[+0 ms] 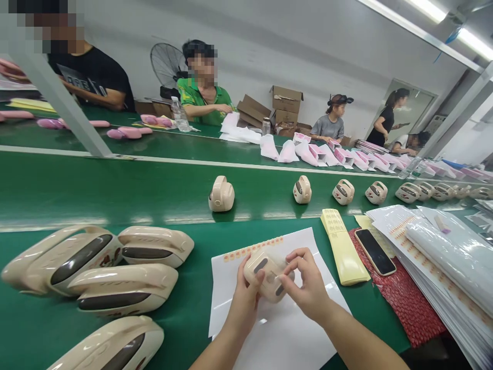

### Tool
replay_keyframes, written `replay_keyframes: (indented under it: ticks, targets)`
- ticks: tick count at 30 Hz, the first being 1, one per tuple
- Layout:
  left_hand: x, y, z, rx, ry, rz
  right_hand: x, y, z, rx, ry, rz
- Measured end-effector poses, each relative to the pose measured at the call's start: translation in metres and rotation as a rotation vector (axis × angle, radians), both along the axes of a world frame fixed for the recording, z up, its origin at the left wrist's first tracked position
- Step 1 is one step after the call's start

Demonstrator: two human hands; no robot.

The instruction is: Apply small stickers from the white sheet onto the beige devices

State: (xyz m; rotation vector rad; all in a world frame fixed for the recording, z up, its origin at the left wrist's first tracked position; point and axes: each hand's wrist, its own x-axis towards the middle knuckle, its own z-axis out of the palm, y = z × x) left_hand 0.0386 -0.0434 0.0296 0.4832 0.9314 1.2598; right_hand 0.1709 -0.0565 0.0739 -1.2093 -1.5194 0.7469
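My left hand (246, 294) holds a small cream plastic appliance (270, 261), fingers behind it and thumb on its front. The face turned up toward me has two dark grey oval pads and a small round mark between them. My right hand (309, 285) is at the appliance's right side, thumb and index finger pinched together; whatever is between them is too small to make out. Under both hands lies a white sheet (239, 275) with a row of small orange stickers along its top edge.
Several cream appliances (127, 288) with handles stand at left; more (222, 194) line the green belt (262, 192) ahead. To the right are a yellow sticker pad (342, 252), a phone (375, 252), red bubble wrap (412, 303) and stacked sheets (435, 272). Co-workers sit across the belt.
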Motion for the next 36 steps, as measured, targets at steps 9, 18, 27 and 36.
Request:
replay_keyframes:
  ticks: [9,18,27,36]
  targets:
    - [-0.020,0.009,-0.002,-0.097,-0.332,-0.004,0.138,0.066,-0.013,-0.181,-0.280,-0.682]
    - [-0.035,0.016,-0.004,0.073,-0.564,0.008,0.114,0.074,-0.028,-0.098,-0.576,-0.608]
    - [-0.036,0.024,-0.007,0.040,-0.694,-0.026,0.018,0.107,-0.037,-0.179,-0.383,0.032]
    - [-0.026,0.025,-0.005,0.244,-0.726,-0.031,-0.015,0.076,-0.013,-0.264,0.382,0.045]
